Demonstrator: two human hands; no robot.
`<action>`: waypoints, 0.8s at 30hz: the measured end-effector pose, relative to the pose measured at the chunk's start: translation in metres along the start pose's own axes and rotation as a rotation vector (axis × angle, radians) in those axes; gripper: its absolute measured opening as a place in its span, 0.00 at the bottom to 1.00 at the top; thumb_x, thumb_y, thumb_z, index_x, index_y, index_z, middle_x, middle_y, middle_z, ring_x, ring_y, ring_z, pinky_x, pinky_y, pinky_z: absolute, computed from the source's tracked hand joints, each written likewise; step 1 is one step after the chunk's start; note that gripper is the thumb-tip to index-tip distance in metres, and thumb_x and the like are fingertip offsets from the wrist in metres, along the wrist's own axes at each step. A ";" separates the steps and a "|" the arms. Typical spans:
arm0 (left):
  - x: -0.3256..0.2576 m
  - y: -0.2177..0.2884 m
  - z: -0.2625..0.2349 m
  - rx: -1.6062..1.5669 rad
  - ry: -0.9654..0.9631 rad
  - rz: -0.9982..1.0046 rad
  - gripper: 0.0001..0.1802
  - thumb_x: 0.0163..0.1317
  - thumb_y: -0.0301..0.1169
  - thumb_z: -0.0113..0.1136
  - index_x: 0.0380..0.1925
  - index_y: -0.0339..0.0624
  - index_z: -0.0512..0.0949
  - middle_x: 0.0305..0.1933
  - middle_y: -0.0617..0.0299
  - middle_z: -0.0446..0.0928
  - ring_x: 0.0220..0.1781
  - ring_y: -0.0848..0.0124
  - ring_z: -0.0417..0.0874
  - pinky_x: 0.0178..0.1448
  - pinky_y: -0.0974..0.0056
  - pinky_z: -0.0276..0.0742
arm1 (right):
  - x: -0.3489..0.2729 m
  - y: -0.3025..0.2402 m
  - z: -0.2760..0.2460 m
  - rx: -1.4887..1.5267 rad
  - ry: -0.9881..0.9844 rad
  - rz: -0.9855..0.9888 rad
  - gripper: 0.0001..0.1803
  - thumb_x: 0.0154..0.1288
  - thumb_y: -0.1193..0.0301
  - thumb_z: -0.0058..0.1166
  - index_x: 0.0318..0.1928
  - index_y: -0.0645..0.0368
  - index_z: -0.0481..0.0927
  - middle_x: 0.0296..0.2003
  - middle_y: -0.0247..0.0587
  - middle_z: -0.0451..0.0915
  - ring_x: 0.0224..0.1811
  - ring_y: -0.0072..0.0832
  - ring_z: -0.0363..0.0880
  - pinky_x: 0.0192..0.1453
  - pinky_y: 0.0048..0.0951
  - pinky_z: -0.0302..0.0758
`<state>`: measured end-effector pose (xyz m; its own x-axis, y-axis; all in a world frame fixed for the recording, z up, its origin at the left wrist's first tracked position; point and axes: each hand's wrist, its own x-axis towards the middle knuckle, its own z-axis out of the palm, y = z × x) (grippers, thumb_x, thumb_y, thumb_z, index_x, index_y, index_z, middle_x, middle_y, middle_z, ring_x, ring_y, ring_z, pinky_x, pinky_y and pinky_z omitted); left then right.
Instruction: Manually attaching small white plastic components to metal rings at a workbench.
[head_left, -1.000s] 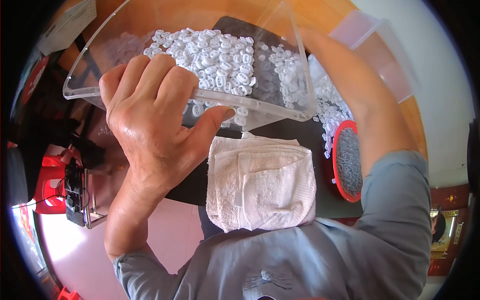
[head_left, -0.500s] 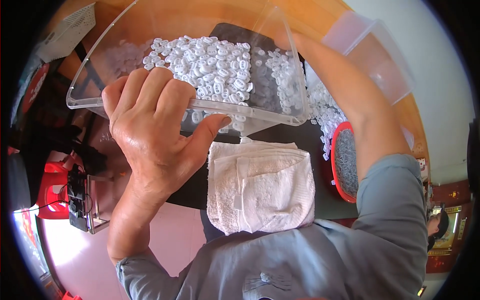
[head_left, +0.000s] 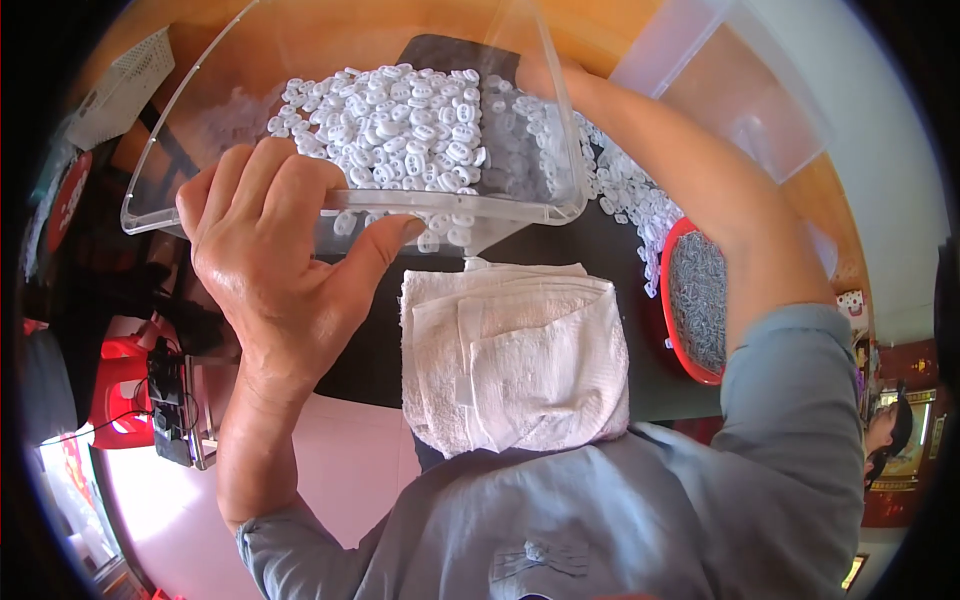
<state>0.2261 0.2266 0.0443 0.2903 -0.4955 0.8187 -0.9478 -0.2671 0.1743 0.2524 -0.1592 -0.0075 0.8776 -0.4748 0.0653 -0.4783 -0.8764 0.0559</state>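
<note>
A clear plastic bin holds a heap of small white oval plastic pieces. My left hand is closed over the bin's near rim, with its fingers across the edge and the thumb below it on the near side. My right forearm reaches past the bin's right side. Only the base of my right hand shows at the far right corner, and its fingers are hidden. A folded cream towel lies in front of me, below the bin.
More white pieces are spread to the right of the bin. A red bowl full of small grey metal pieces stands beside my right forearm. Another clear container is at the far right. A white basket sits far left, above a red stool.
The bin and both my hands appear slightly further left and up in the picture, as the whole view has shifted a little. My left hand keeps its grip on the rim.
</note>
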 end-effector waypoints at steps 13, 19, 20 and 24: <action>0.001 0.002 0.000 0.014 0.007 -0.010 0.21 0.32 0.38 0.76 0.19 0.43 0.72 0.24 0.65 0.70 0.31 0.63 0.72 0.43 0.59 0.60 | 0.004 0.028 0.019 -0.323 -0.210 -0.111 0.22 0.73 0.63 0.35 0.49 0.59 0.82 0.54 0.44 0.80 0.56 0.43 0.79 0.57 0.47 0.76; -0.001 -0.002 0.000 0.002 -0.005 -0.013 0.21 0.32 0.39 0.76 0.19 0.43 0.73 0.24 0.66 0.71 0.31 0.63 0.73 0.43 0.58 0.60 | -0.047 -0.013 -0.038 -0.641 -0.560 -0.500 0.18 0.66 0.73 0.38 0.42 0.69 0.83 0.38 0.54 0.84 0.38 0.43 0.85 0.41 0.43 0.82; -0.001 -0.002 0.001 -0.001 -0.007 -0.009 0.21 0.33 0.39 0.76 0.19 0.43 0.73 0.24 0.66 0.71 0.31 0.64 0.73 0.43 0.58 0.60 | -0.047 -0.010 -0.041 -0.642 -0.559 -0.495 0.18 0.66 0.73 0.38 0.42 0.69 0.83 0.38 0.54 0.84 0.38 0.43 0.85 0.41 0.43 0.82; 0.000 0.000 -0.003 0.011 -0.006 -0.017 0.21 0.33 0.39 0.76 0.19 0.43 0.73 0.24 0.65 0.71 0.31 0.64 0.73 0.43 0.58 0.60 | -0.033 -0.013 -0.051 -0.052 -0.589 -0.033 0.12 0.56 0.73 0.49 0.31 0.71 0.81 0.27 0.52 0.81 0.26 0.40 0.82 0.27 0.42 0.77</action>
<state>0.2252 0.2289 0.0455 0.3073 -0.4954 0.8125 -0.9412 -0.2845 0.1825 0.2281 -0.1277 0.0404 0.7539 -0.4253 -0.5007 -0.4384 -0.8933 0.0986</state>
